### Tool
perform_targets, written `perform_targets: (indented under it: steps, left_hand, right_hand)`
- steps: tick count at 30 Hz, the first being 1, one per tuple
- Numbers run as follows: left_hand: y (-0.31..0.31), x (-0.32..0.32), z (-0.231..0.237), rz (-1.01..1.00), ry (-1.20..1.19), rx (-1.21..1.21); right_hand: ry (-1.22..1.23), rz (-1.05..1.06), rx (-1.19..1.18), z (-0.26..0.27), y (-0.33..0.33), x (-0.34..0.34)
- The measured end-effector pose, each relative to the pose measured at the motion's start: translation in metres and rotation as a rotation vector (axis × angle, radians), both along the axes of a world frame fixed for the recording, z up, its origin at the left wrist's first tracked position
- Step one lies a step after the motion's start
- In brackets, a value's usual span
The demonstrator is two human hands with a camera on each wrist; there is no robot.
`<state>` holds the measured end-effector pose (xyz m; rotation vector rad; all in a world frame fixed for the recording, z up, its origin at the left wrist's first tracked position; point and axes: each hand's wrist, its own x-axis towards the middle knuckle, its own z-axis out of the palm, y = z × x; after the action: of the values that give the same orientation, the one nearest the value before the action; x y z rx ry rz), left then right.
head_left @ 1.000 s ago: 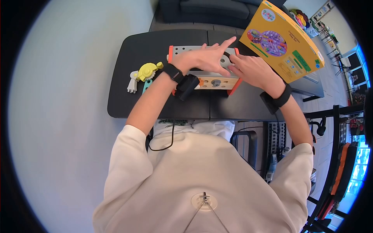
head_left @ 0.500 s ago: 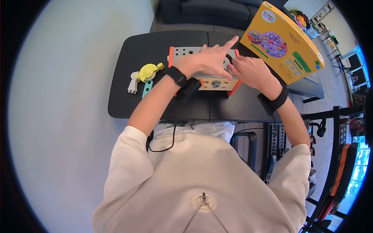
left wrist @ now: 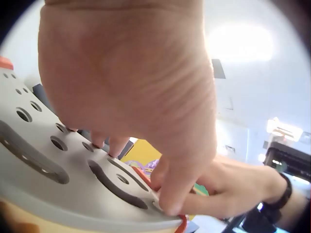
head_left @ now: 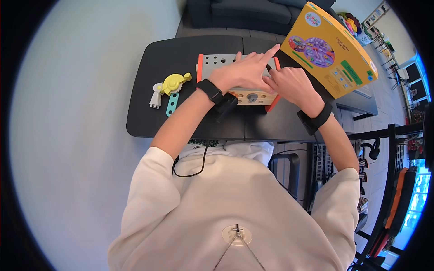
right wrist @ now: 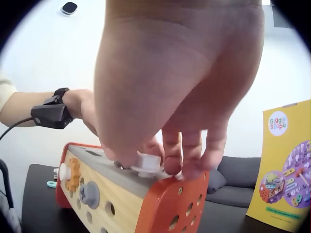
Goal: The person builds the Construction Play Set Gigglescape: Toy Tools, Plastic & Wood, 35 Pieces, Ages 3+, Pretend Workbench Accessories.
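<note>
A toy workbench (head_left: 212,63) with a grey holed and slotted top, wooden front and red-orange ends lies under both hands. My left hand (head_left: 244,72) spreads over its top, fingertips resting along the far part and the thumb reaching toward the right end. At that end my right hand (head_left: 293,86) pinches a small white plastic piece (right wrist: 148,162) at the grey top, thumb on one side and fingers on the other. The left thumb tip comes right beside this piece in the left wrist view. A grey screw head (right wrist: 90,194) and an orange gear (right wrist: 73,174) sit on the wooden front.
Left of the workbench on the black table (head_left: 149,122) lie a yellow toy circular saw (head_left: 173,84), a white toy piece (head_left: 156,95) and a teal holed strip (head_left: 172,105). A yellow box (head_left: 332,49) stands at the back right. Beyond the table is a dark sofa (head_left: 251,13).
Both hands stay at the workbench's right end. The left hand and forearm have shifted slightly right, showing more of the teal strip; the right wrist has drawn in slightly to the left.
</note>
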<state>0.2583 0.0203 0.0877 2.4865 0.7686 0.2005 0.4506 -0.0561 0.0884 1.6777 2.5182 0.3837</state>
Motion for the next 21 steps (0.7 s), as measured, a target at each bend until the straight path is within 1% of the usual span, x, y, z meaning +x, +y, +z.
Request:
perform_targets:
  steps: [1, 3, 4, 5, 6, 7, 8, 10, 11, 13, 14, 16, 17, 19, 20, 21]
  left_hand:
    - [-0.002, 0.000, 0.002, 0.010, -0.006, -0.016]
    - [0.004, 0.000, -0.001, 0.002, -0.009, -0.034]
    - [0.008, 0.000, -0.004, -0.004, -0.013, -0.053]
    - [0.017, -0.002, -0.010, -0.003, -0.015, -0.054]
    - [0.028, -0.006, -0.016, -0.044, -0.047, -0.123]
    - [0.032, -0.007, -0.018, -0.085, -0.078, -0.192]
    - [0.034, -0.006, -0.022, -0.087, -0.079, -0.193]
    - [0.033, -0.005, -0.020, -0.077, -0.029, -0.103]
    - [0.025, -0.002, -0.018, -0.078, -0.028, -0.101]
    - [0.004, 0.004, -0.013, 0.012, 0.008, 0.054]
    - [0.002, 0.003, -0.008, 0.011, 0.008, 0.053]
    - [0.001, 0.004, 0.001, 0.009, 0.042, -0.041]
    - [0.003, 0.005, -0.001, 0.006, 0.042, -0.040]
    - [0.010, 0.006, -0.010, 0.014, 0.021, -0.019]
    - [0.017, 0.006, -0.015, 0.014, 0.020, -0.019]
    - [0.027, 0.006, -0.019, 0.007, 0.016, -0.067]
  right_hand:
    - [0.002, -0.001, -0.001, 0.003, -0.002, 0.000]
    - [-0.138, 0.037, 0.046, 0.009, -0.006, 0.001]
    - [-0.139, 0.038, 0.046, 0.013, -0.008, 0.003]
    - [0.022, 0.023, 0.039, 0.018, -0.009, 0.006]
    - [0.183, 0.008, 0.031, 0.022, -0.010, 0.009]
    - [0.254, 0.080, 0.066, 0.023, -0.014, 0.012]
    - [0.253, 0.079, 0.065, 0.022, -0.014, 0.012]
    - [0.375, 0.088, -0.101, 0.018, -0.013, 0.012]
    - [0.376, 0.088, -0.099, 0.016, -0.011, 0.012]
    - [0.260, -0.001, -0.124, 0.013, -0.007, 0.006]
    - [0.261, -0.001, -0.126, 0.014, -0.007, 0.002]
    - [-0.094, -0.064, -0.159, 0.020, -0.007, -0.005]
    - [-0.095, -0.067, -0.159, 0.020, -0.008, -0.003]
    - [0.074, -0.149, -0.172, 0.019, -0.010, 0.004]
    - [0.074, -0.149, -0.172, 0.018, -0.013, 0.005]
    - [0.190, -0.047, -0.088, 0.016, -0.017, 0.007]
